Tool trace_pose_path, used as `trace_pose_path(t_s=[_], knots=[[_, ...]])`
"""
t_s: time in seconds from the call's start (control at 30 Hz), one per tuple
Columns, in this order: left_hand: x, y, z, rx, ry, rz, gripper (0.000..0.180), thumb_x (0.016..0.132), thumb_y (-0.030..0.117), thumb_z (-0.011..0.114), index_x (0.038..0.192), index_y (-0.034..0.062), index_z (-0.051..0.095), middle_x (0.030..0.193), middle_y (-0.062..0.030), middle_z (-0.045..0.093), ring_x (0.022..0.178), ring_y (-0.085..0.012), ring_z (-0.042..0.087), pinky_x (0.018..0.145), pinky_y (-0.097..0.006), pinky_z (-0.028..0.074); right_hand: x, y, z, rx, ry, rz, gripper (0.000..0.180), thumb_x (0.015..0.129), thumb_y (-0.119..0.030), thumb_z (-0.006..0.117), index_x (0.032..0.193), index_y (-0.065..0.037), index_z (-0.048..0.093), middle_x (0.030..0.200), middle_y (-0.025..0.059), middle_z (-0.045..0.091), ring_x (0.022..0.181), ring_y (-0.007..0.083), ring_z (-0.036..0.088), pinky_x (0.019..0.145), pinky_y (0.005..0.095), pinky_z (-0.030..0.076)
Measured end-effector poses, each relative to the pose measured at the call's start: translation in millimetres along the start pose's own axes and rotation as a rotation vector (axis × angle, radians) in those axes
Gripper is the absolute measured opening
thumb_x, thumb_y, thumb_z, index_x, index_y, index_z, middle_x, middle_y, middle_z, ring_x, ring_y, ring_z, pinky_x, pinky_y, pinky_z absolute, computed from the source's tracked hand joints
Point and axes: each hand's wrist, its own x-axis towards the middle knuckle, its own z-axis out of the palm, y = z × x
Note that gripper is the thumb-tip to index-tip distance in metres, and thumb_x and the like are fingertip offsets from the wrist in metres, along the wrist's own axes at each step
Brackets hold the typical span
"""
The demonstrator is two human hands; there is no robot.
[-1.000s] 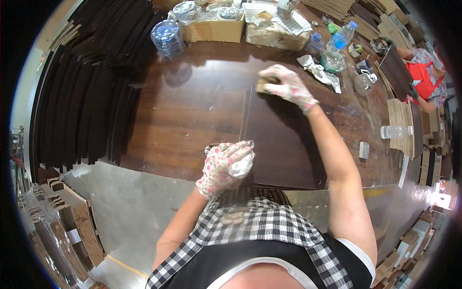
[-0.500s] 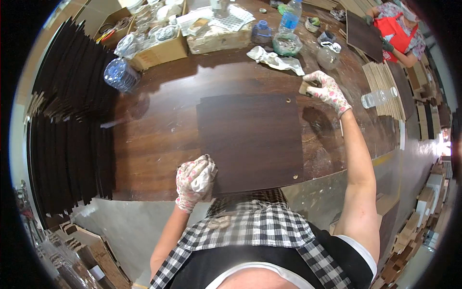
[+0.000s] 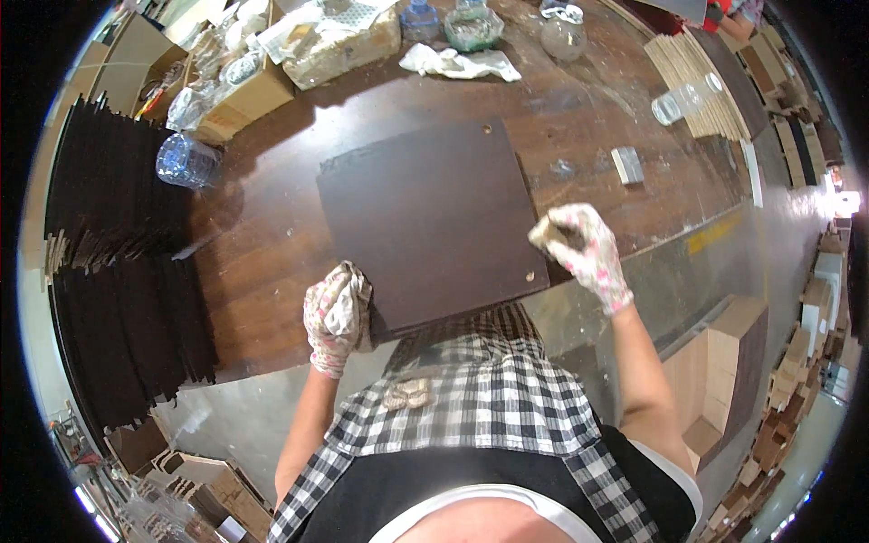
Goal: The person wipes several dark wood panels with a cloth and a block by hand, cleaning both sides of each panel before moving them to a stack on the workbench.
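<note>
A dark brown rectangular panel lies on the table, its near edge reaching over the table's front. Two small round pale spots, perhaps holes, show near its right edge. My left hand, in a floral glove, is closed on a crumpled whitish cloth at the panel's near left corner. By the right edge, my gloved right hand pinches a small tan block between thumb and fingers. Part of that block is hidden by the fingertips. A white and grey block sits on the table beyond this hand.
Stacked dark panels stand at the left, beside a blue-tinted plastic jug. Cluttered boxes, a white cloth and a green-rimmed bowl are at the back. A clear bottle lies on pale strips at the right.
My right hand has come nearer, from beyond the panel's far right corner to its right edge, still pinching the tan block. The view has shifted; my left hand stays at the near left corner.
</note>
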Motion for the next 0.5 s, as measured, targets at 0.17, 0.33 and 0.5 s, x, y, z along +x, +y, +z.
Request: trace_pose_path(t_s=[0.17,0.33,0.5], knots=[[-3,-6,6,0.133,-0.017,0.085,0.023,0.095,0.009,0.062,0.117,0.0058,0.065,0.120,-0.0131,0.068,0.107,-0.0296,0.065,0.091,-0.039,0.052,-98,-24,-20,0.022,-0.022,0.151,0.041,0.074,-0.004,0.079,0.113,-0.006,0.068,0.108,0.0096,0.066,0.104,0.0233,0.065,0.091,0.0344,0.052],[-2,-8,4,-0.199,-0.064,-0.062,0.029,0.096,0.010,0.063,0.123,0.0014,0.065,0.126,-0.0140,0.066,0.118,-0.0276,0.061,0.103,-0.038,0.046,-90,-21,46,-0.143,0.549,0.255,0.052,0.078,-0.002,0.078,0.128,-0.007,0.062,0.116,0.0084,0.057,0.111,0.0220,0.057,0.099,0.0353,0.047],[-28,-18,10,-0.494,0.040,-0.356,0.031,0.097,0.016,0.065,0.125,0.0016,0.065,0.131,-0.0124,0.063,0.122,-0.0261,0.059,0.105,-0.037,0.044,-84,-36,101,-0.335,0.501,0.054,0.056,0.081,-0.015,0.079,0.134,-0.011,0.060,0.117,0.0126,0.051,0.108,0.0273,0.056,0.093,0.0390,0.050]])
